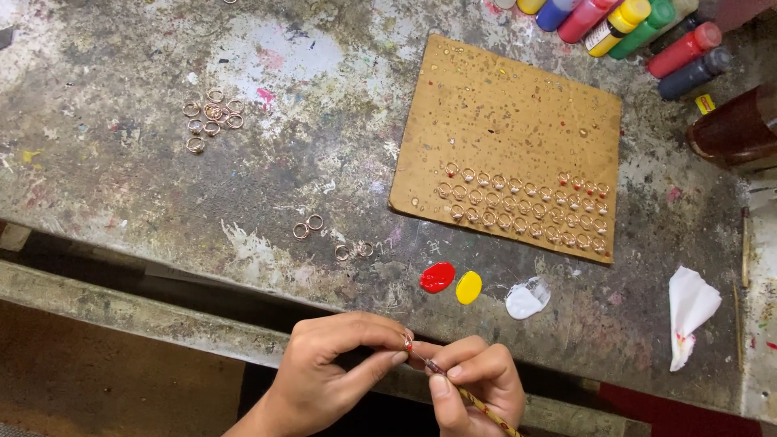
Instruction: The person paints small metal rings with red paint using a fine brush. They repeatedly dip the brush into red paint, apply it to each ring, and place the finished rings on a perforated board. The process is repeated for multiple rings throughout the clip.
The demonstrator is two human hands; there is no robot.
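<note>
At the near edge of the scene, the left hand pinches a small metal ring between the thumb and the forefinger; the fingers are closed tightly on it, and the ring shows a little red at its top. Just to the right, the right hand is closed around a thin yellowish stick (it looks like a fine brush or a painting tool, I cannot tell which), and its dark tip touches the ring or is just beside it. Both hands are in front of the near edge of the stained worktable. On the table, near the hands, lie three blobs of paint in a row: a red blob, a yellow blob and a white blob to the right. Behind them lies a brown cardboard sheet, and three rows of rings stand on its near part; some at the right end have red spots. A few loose rings lie on the table to the left of the red blob, and a small heap of rings is farther to the left. At the far right corner lie several paint bottles of different colours, and a crumpled white tissue lies near the right edge.
</note>
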